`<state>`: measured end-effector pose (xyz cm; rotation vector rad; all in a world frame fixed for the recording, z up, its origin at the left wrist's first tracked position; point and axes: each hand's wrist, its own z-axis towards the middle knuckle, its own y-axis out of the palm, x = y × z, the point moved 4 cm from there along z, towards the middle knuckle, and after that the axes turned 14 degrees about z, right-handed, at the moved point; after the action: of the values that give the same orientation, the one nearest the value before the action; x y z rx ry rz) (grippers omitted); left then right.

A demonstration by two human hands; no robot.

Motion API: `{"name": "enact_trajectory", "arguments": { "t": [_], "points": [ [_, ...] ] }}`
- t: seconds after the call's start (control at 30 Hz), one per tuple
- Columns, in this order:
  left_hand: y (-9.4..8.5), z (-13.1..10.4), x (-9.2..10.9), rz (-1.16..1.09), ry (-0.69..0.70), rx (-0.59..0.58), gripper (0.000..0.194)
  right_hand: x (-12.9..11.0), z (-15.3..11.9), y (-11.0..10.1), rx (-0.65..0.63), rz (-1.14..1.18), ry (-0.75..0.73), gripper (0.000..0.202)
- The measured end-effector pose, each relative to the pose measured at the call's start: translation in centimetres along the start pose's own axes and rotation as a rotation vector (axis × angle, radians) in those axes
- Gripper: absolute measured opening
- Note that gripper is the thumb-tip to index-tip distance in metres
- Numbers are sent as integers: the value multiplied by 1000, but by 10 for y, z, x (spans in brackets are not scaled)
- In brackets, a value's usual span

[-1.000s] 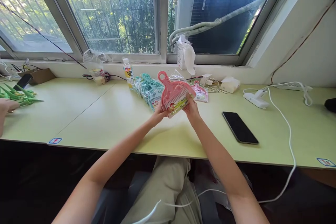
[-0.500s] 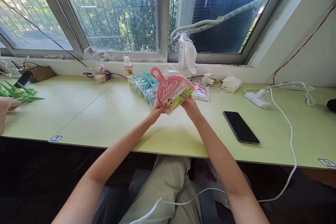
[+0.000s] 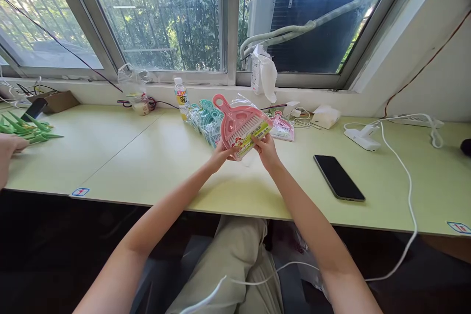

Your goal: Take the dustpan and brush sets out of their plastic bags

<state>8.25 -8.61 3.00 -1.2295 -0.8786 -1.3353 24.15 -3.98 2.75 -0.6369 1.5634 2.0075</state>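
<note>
Both my hands hold up a pink mini dustpan and brush set [image 3: 238, 123] wrapped in clear plastic with a yellow-green label along its lower edge. My left hand [image 3: 225, 151] grips its lower left corner and my right hand [image 3: 265, 149] grips the label edge at the lower right. Its handle points up and to the left. Just behind it, a row of teal sets [image 3: 205, 118] in the same wrapping lies on the pale green desk [image 3: 158, 162]. One more pink set [image 3: 282, 128] lies behind my right hand.
A black phone [image 3: 339, 178] lies face up right of my hands. White charger and cables [image 3: 364, 138] trail across the right side. A small bottle [image 3: 180, 93], a bag [image 3: 134, 89] and tissue pack [image 3: 262, 73] stand by the window. Another person's hand [image 3: 8, 154] rests near green plastic items [image 3: 29, 131] at far left.
The pink set has tilted slightly and shifted a little left in my hands; the plastic wrap now hangs loose below the label. The grips are unchanged.
</note>
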Motion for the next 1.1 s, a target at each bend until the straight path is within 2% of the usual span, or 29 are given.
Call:
{"name": "enact_trajectory", "arguments": {
  "t": [0.13, 0.27, 0.33, 0.4, 0.47, 0.53, 0.6, 0.67, 0.83, 0.97, 1.1],
  "points": [
    [1, 2, -4, -17, -59, -71, 62, 6, 6, -8, 55, 4, 11, 46],
    [-11, 8, -11, -72, -129, -24, 65, 10, 18, -16, 59, -72, 161, 29],
    [-20, 11, -12, -118, -141, 13, 65, 3, 22, -19, 52, -189, 136, 25],
    [-30, 13, -11, -167, -147, 48, 62, -14, 21, -19, 47, -385, -55, 25],
    [-38, 13, -11, -210, -166, 76, 58, -31, 14, -13, -2, -659, -330, 20],
    [-44, 13, -11, -241, -199, 90, 54, -41, 5, -6, -79, -968, -545, 28],
    [-47, 12, -12, -269, -228, 100, 55, -42, -2, -2, -120, -1220, -656, 40],
    [-49, 12, -13, -292, -254, 112, 59, -42, -5, -3, -104, -1346, -712, 39],
    [-52, 14, -20, -305, -327, 108, 52, -42, 1, -11, -72, -1246, -769, 11],
    [-57, 16, -25, -299, -354, 75, 38, -48, 3, -7, -72, -1074, -773, 10],
    [-61, 17, -28, -312, -360, 38, 37, -48, -1, 1, -126, -950, -700, 10]
  ]
}}
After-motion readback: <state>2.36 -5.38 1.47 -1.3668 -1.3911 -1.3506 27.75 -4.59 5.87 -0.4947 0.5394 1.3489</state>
